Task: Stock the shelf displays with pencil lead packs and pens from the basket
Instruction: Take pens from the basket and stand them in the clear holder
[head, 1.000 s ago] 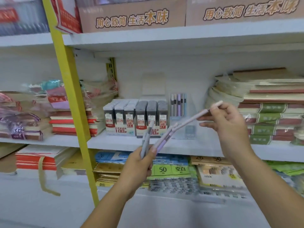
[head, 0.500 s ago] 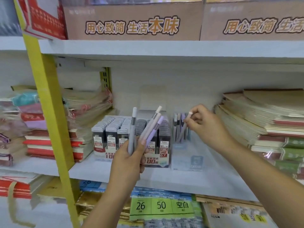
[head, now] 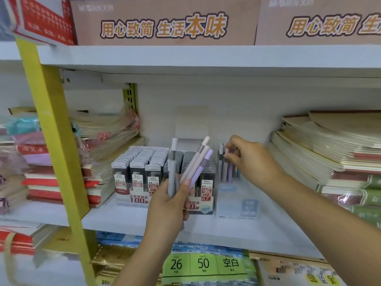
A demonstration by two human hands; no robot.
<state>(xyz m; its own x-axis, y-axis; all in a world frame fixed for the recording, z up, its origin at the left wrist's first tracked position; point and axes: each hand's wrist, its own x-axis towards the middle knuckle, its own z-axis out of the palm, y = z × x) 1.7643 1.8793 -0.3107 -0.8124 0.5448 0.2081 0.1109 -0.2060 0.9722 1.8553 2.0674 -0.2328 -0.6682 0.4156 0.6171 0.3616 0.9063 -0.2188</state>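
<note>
My left hand (head: 171, 205) grips a bundle of pens (head: 193, 164) upright in front of the shelf: a grey one, a beige one, a pink one and a purple one. My right hand (head: 249, 157) reaches to the clear pen display box (head: 237, 201) and pinches the top of a pen (head: 226, 155) standing among the other pens in it. Left of that box, the pencil lead packs (head: 144, 164) fill their display tray in rows, partly hidden by my left hand. The basket is out of view.
Stacked notebooks (head: 329, 151) fill the shelf on the right, and wrapped notebook piles (head: 103, 145) sit on the left past a yellow upright post (head: 53, 131). Brown cartons (head: 165, 23) stand on the shelf above. Green-labelled packs (head: 204, 265) lie on the shelf below.
My right hand carried one pen from the bundle over to the display box and lowered it in among the others. The left hand turned its bundle upright. The camera moved closer.
</note>
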